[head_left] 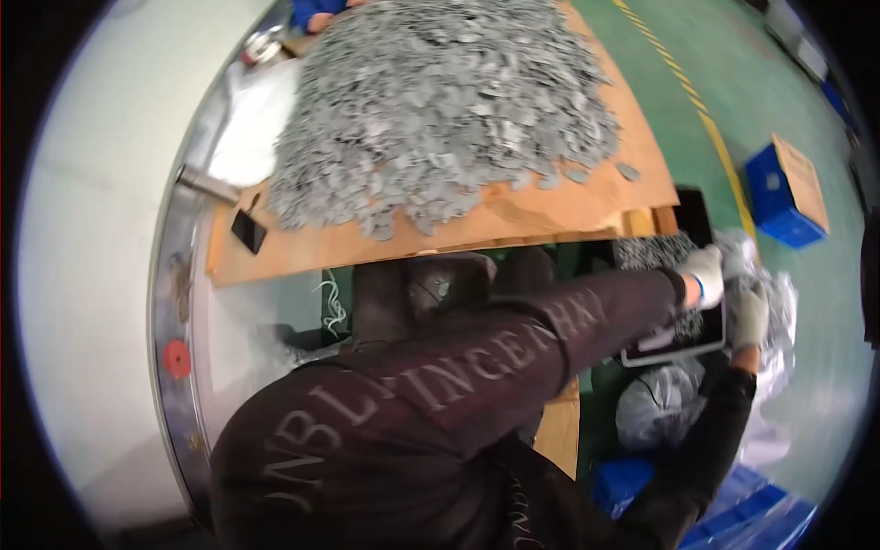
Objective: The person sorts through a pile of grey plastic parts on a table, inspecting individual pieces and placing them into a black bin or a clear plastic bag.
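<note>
Both my hands wear white gloves and reach far to the right, past the table's end. My left hand is over the right side of a dark bin, its fingers closed at the edge of a clear plastic bag. Just nearer to me, my right hand grips the same crumpled bag, its fingers bent against the plastic. Inside the bin lie many small grey pieces. My left sleeve covers part of the bin, and the fingertips are blurred.
A wooden table carries a broad heap of flat grey pieces. On it lies a black phone; a metal cup is beside it. Another filled clear bag stands below the bin. A blue box sits on the green floor. Someone's blue-sleeved hand shows at the far end.
</note>
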Tool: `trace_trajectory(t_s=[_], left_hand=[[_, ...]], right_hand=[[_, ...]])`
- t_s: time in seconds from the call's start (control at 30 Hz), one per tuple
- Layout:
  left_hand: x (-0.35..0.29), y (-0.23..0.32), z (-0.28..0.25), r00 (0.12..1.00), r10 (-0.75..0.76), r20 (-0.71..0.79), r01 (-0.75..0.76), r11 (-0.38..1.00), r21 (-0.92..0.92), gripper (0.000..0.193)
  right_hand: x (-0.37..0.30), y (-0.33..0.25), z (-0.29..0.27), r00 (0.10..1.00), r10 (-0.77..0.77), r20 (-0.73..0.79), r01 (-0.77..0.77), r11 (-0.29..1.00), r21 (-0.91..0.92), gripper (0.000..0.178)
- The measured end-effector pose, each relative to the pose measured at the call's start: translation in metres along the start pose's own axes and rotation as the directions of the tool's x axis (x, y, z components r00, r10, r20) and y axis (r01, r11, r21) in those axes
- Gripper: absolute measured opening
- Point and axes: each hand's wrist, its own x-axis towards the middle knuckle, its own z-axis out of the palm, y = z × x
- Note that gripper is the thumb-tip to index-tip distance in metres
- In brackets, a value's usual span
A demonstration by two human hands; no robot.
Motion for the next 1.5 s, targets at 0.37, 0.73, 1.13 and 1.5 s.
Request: trace_trajectory(t_s=[0.37, 0.73, 1.13, 1.5], left_hand=[[-0.053, -0.017, -0.107, 0.996, -0.077, 0.035, 0.075, 0.995, 0.065, 0.05], [-0.269, -0.186, -0.466, 0.637, 0.5, -0.587, 0.139, 0.675, 0.725, 0.03], [-0.338, -0.261, -0.572, 0.795, 0.407, -0.449, 0.368, 0.266, 0.891, 0.023], [-0.364, -0.252, -0.602, 0.712, 0.565, -0.418, 0.159, 0.451, 0.879, 0.015]], right_hand=[[0.003, -0.171, 0.078, 0.976, -0.046, -0.215, 0.101, 0.963, 0.251, 0.055], [-0.057, -0.338, 0.205, 0.904, -0.418, -0.091, 0.427, 0.875, 0.229, 0.03], [-0.128, -0.677, 0.423, 0.414, -0.868, 0.274, 0.904, 0.428, -0.01, 0.049], [-0.133, -0.74, 0.474, 0.565, -0.753, 0.338, 0.825, 0.512, -0.24, 0.081]])
